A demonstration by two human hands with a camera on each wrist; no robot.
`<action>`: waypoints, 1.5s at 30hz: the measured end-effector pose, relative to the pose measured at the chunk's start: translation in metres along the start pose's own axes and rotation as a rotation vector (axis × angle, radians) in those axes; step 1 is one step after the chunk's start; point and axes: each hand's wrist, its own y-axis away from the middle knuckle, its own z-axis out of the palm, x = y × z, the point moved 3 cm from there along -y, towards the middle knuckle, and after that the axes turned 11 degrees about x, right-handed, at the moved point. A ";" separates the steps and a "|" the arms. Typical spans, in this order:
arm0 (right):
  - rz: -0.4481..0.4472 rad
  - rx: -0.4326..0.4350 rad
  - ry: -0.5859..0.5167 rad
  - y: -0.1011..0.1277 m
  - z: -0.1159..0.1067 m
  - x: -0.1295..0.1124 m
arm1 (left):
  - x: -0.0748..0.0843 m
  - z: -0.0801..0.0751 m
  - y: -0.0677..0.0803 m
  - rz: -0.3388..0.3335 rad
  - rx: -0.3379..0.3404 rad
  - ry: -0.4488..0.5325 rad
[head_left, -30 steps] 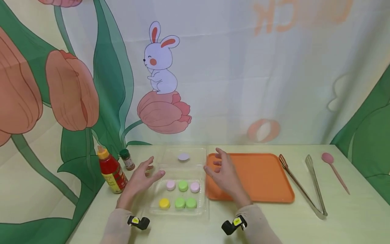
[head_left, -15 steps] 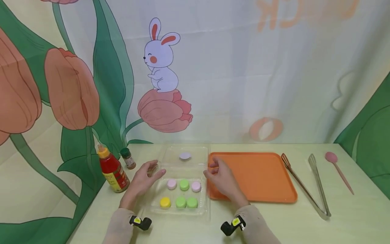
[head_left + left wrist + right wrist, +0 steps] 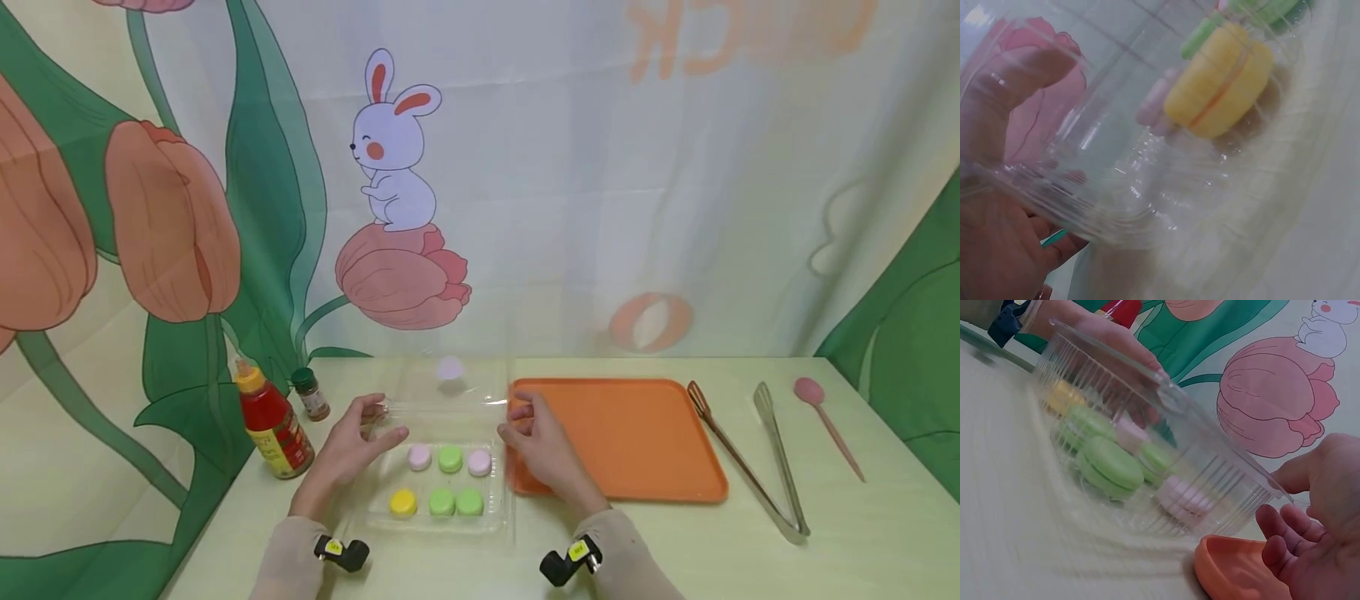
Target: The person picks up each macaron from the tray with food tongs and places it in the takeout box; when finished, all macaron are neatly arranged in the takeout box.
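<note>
A clear plastic clamshell box (image 3: pixel 363 517) sits on the table and holds several macarons: pink (image 3: pixel 419 457), green (image 3: pixel 450 457) and yellow (image 3: pixel 402 502). Its hinged lid (image 3: pixel 450 392) tilts up at the back, with a pale purple sticker (image 3: pixel 450 367) on it. My left hand (image 3: pixel 378 417) pinches the lid's left corner; the left wrist view shows its thumb (image 3: pixel 1016 81) through the plastic, near the yellow macaron (image 3: pixel 1222 81). My right hand (image 3: pixel 513 417) pinches the right corner. In the right wrist view the right hand (image 3: pixel 1300 506) is at the lid's corner, above the green macarons (image 3: pixel 1110 462).
An orange tray (image 3: pixel 637 433) lies right of the box, touching my right hand's side. Beyond it lie brown tongs (image 3: pixel 727 450), metal tongs (image 3: pixel 780 458) and a pink spoon (image 3: pixel 825 421). A red sauce bottle (image 3: pixel 268 429) and a small spice jar (image 3: pixel 311 393) stand left. A printed curtain hangs behind.
Both hands came in from open and took hold of the lid's corners. The lid, flat on the table before, has lifted and its sticker sits higher.
</note>
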 end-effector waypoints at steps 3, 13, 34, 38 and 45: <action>0.000 0.002 -0.024 0.000 0.001 -0.003 | 0.000 -0.001 -0.001 0.009 -0.004 0.016; 0.016 -0.017 -0.102 0.003 0.002 0.001 | -0.005 0.002 0.004 0.040 0.025 0.033; -0.009 -0.079 -0.191 0.002 -0.002 -0.004 | 0.003 -0.016 0.008 0.002 0.020 0.112; 0.016 -0.087 -0.195 0.004 -0.002 -0.005 | -0.004 -0.026 0.014 -0.004 -0.036 0.136; 0.096 -0.037 -0.262 0.002 -0.003 -0.001 | -0.011 -0.035 0.026 -0.059 -0.145 0.343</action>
